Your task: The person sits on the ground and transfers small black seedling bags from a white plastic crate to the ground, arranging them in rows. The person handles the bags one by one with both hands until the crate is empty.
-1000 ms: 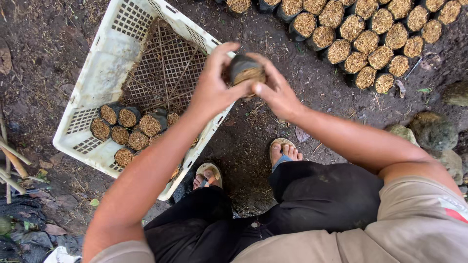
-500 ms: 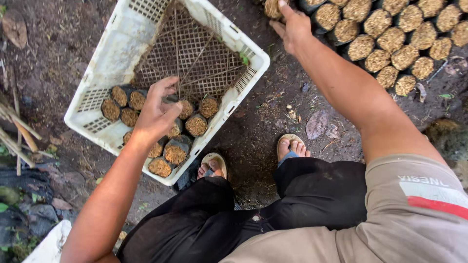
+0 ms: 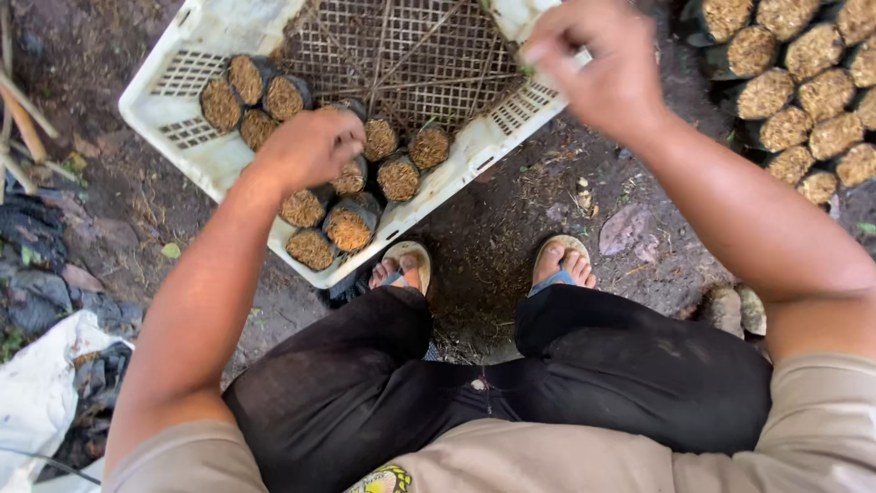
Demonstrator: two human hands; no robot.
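Observation:
A white plastic crate (image 3: 162,91) with a lattice bottom lies on the dirt in front of me. Several black bags filled with brown fibre (image 3: 349,226) stand upright in its near corner. My left hand (image 3: 310,146) is inside the crate, its fingers curled down over one of these bags in the middle of the cluster. My right hand (image 3: 598,68) hovers blurred above the crate's right rim, fingers curled. Whatever it may hold is hidden behind the hand.
A dense pile of the same filled bags (image 3: 803,91) stands at the upper right. My sandalled feet (image 3: 561,263) rest on the soil just below the crate. A white sack (image 3: 36,393) and dark rubbish lie at lower left, and sticks (image 3: 23,119) at far left.
My right hand has come back from the pile at the upper right to above the crate's rim. My left hand stays in the crate among the bags.

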